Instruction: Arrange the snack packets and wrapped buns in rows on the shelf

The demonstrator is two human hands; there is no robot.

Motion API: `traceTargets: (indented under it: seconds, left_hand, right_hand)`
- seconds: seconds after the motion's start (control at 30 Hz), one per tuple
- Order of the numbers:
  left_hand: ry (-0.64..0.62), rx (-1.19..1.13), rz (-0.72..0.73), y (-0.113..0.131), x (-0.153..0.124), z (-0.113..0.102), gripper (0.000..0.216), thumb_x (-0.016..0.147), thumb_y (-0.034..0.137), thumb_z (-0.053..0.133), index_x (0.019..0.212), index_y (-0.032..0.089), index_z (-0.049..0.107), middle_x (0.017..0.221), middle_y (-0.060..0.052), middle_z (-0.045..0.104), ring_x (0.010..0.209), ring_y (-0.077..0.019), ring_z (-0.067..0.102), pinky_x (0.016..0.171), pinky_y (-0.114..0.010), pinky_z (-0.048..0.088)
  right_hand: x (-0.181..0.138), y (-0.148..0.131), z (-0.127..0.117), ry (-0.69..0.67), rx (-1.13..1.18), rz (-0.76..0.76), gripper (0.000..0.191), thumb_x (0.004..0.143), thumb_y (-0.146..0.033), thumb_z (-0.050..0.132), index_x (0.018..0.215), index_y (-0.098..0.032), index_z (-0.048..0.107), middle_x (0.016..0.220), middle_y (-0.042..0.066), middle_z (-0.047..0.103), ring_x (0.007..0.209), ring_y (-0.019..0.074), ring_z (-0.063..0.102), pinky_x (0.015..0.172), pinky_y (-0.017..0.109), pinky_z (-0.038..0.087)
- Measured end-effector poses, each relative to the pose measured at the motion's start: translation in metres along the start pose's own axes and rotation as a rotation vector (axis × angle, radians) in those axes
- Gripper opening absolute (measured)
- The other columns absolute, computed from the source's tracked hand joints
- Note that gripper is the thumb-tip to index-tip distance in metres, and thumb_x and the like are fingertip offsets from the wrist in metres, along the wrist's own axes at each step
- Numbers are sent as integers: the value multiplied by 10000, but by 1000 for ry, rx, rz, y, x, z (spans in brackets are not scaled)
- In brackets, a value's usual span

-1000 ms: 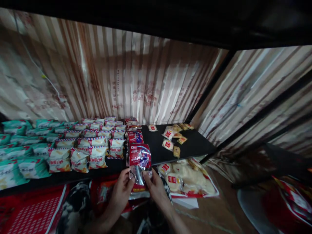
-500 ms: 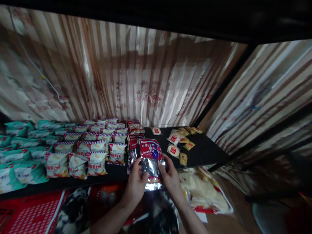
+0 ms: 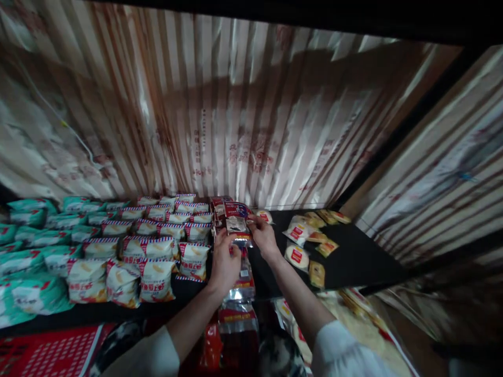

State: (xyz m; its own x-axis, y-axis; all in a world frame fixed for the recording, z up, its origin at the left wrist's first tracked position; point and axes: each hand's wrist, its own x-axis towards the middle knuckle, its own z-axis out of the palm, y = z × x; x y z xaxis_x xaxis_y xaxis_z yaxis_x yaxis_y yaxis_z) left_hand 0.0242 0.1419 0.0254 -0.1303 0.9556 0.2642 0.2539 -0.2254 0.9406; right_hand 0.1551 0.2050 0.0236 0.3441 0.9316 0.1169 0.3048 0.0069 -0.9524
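Both of my hands are at a red and silver snack packet [image 3: 237, 219] on the black shelf, beside the rows of snack bags. My right hand [image 3: 264, 238] pinches its right edge. My left hand [image 3: 227, 264] is at its lower left corner, fingers bent against it and partly hidden. More red packets lie behind and to the left of it. Nearer me, a red and silver packet [image 3: 245, 275] lies on the shelf under my hands, and another [image 3: 237, 318] is lower down in front of the shelf edge.
White snack bags [image 3: 157, 280] and green bags [image 3: 37, 293] stand in rows on the left. Small round white and yellow packs [image 3: 297, 256] lie on the right of the black shelf [image 3: 353, 262]. A red basket [image 3: 51, 351] is at the lower left. A dark frame bar slopes at the right.
My hands have moved forward with the packet, from in front of the shelf to the column of red packets. The view has shifted slightly, and packets below are now uncovered.
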Motion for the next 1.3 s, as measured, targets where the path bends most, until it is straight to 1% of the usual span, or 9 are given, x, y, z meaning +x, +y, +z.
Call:
traceTargets:
  seconds: [0.17, 0.47, 0.6, 0.77, 0.87, 0.97, 1.1, 1.2, 1.3]
  left_hand:
    - [-7, 79, -34, -5, 11, -1, 339, 729, 25, 481, 974, 147, 681, 1296, -127, 502, 1246, -251, 479, 1095, -409, 366]
    - [3, 141, -23, -17, 15, -2, 349, 744, 44, 457, 1014, 125, 663, 1260, -139, 558, 1216, -244, 513, 1095, -420, 368]
    - [35, 124, 79, -24, 14, -1, 394, 716, 33, 452, 1049, 110, 647, 1210, -148, 586, 1195, -244, 527, 1071, -418, 401]
    - [70, 147, 170, -32, 14, -3, 361, 712, 38, 459, 1006, 140, 644, 1133, -126, 610, 1119, -241, 569, 1023, -448, 448]
    - [82, 220, 296, -30, 7, -6, 326, 744, 34, 445, 981, 152, 635, 1150, -121, 594, 1179, -252, 521, 1032, -484, 436]
    - [5, 320, 420, -22, -9, -8, 327, 770, 10, 426, 986, 151, 628, 1227, -124, 555, 1288, -265, 416, 1054, -509, 413]
    - [-158, 418, 504, -16, -28, -12, 328, 773, -3, 434, 1001, 126, 631, 1304, -152, 499, 1368, -299, 301, 1049, -499, 431]
    - [-219, 468, 519, -20, -31, -12, 319, 770, -6, 434, 992, 95, 638, 1280, -179, 511, 1384, -322, 263, 1046, -489, 441]
    - [-223, 514, 487, -27, -30, -12, 312, 771, -6, 435, 985, 76, 648, 1269, -201, 518, 1385, -334, 260, 1037, -494, 450]
  right_hand:
    - [21, 3, 16, -37, -151, -35, 333, 787, -299, 494, 1043, -168, 664, 873, 43, 708, 733, 173, 631, 696, 284, 481]
    - [27, -9, 31, -40, -496, -136, 311, 832, -186, 499, 1101, -193, 656, 1047, 50, 709, 921, 174, 662, 851, 266, 482]
    - [27, -8, 36, -79, -452, -85, 337, 827, -159, 492, 1125, -186, 647, 1045, 53, 711, 972, 183, 655, 891, 278, 476]
    - [37, -1, 39, -95, -279, -24, 327, 804, -147, 480, 1075, -170, 662, 1026, 60, 713, 950, 188, 660, 892, 314, 485]
    - [45, 3, 41, -94, -235, -15, 327, 802, -158, 475, 1070, -150, 661, 1025, 65, 712, 945, 175, 658, 882, 295, 488]
    - [49, 5, 43, -109, -197, 16, 331, 807, -194, 476, 1079, -145, 657, 981, 61, 721, 863, 175, 673, 803, 286, 519]
    - [44, 8, 45, -158, -92, 37, 329, 810, -211, 486, 1095, -155, 639, 976, 53, 717, 814, 159, 671, 753, 269, 528]
    - [38, 8, 44, -187, -92, 36, 341, 792, -200, 513, 1111, -162, 626, 1000, 51, 707, 832, 153, 663, 773, 273, 523]
    - [37, 7, 41, -184, -179, 12, 340, 791, -222, 531, 1107, -160, 640, 998, 55, 704, 855, 169, 656, 812, 306, 513]
